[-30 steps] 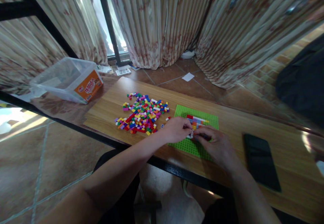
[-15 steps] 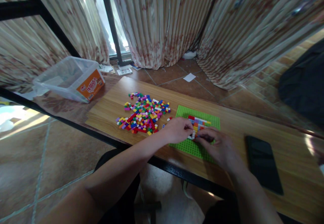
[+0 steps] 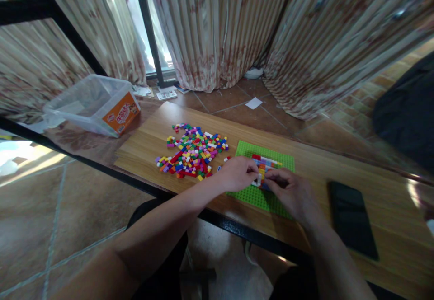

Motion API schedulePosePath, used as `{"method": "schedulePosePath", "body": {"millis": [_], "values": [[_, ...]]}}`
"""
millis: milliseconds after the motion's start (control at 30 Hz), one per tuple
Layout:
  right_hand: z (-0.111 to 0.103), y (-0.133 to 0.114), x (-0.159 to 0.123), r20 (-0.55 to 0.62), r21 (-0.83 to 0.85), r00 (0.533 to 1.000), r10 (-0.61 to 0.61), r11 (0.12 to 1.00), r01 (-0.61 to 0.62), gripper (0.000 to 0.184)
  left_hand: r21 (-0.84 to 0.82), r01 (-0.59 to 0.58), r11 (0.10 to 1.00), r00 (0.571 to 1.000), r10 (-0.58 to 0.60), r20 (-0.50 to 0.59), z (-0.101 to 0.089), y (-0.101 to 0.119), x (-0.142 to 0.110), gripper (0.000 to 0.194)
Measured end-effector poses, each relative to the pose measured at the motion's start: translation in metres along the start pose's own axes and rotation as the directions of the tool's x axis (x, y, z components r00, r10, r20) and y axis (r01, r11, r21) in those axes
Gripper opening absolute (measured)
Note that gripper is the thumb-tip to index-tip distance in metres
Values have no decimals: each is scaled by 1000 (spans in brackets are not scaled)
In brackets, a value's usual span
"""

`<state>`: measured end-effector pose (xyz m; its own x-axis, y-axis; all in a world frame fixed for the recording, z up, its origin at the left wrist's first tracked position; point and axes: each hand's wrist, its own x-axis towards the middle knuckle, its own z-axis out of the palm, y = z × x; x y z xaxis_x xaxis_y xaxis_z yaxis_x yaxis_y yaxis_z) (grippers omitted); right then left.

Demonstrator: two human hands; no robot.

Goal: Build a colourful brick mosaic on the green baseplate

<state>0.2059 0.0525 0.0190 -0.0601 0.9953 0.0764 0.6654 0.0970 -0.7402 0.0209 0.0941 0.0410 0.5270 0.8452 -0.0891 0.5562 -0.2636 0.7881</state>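
Note:
A green baseplate (image 3: 254, 196) lies on the wooden table (image 3: 339, 164), with short rows of coloured bricks (image 3: 267, 161) built on its far part. My left hand (image 3: 237, 173) rests at the plate's left side, fingers pinched together against the built rows. My right hand (image 3: 293, 194) lies over the plate's right half, fingers curled and pressed to the same rows beside a small white brick (image 3: 258, 181). What either pinch holds is too small to make out. A pile of loose coloured bricks (image 3: 191, 152) spreads on the table left of the plate.
A black phone (image 3: 352, 218) lies flat on the table to the right. A clear plastic tub with an orange label (image 3: 93, 105) stands at the far left. Curtains hang behind, and a dark bag (image 3: 407, 110) sits at the right.
My right hand has slid slightly up and left toward the brick rows. The left hand has stayed in place.

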Motion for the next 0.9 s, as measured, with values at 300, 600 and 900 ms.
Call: {"method": "schedulePosePath", "body": {"millis": [300,600,900], "values": [[3,2,4,9,173,997,77,982,-77,17,1,7,1000,1000,-7,-3,2,-1,1,19],[1,4,7,45,36,996,78,996,-79,16,15,-9,1000,1000,9,4,3,-1,0,18],[-1,3,3,-72,142,994,78,988,-67,22,29,-52,998,988,56,-141,-32,-25,4,20]]}}
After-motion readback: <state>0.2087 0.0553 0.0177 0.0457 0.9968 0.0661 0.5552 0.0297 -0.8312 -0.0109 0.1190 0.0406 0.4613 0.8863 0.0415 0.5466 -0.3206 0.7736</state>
